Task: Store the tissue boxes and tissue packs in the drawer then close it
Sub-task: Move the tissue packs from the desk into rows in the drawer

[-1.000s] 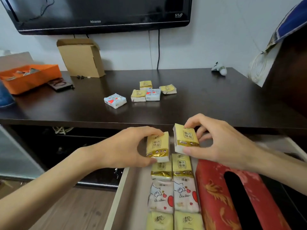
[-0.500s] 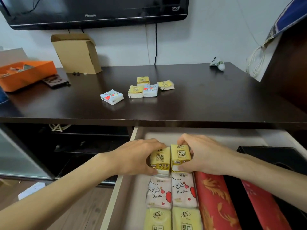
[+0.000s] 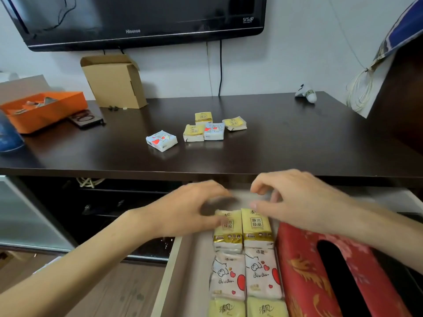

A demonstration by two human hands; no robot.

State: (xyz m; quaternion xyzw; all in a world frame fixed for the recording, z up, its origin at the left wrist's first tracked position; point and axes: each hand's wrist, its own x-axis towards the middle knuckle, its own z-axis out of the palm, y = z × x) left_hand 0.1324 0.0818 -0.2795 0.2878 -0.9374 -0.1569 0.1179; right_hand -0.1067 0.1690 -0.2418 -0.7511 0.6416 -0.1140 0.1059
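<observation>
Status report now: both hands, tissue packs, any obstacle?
Left hand, right hand empty over drawer. Five tissue packs on tabletop. No obstacle.

Dark tabletop (image 3: 286, 143) is seen as smooth wood-look laminate, semi-glossy, with faint reflections. Tissue packs (image 3: 243, 229) in the drawer (image 3: 169, 277) are wrapped in shiny plastic film. Red tissue box (image 3: 304, 271) looks glossy, gold-printed. Far-left box (image 3: 114, 84) is matt brown cardboard. Orange tray (image 3: 43, 110) looks matt. Floor (image 3: 109, 291) shows wood grain.
</observation>
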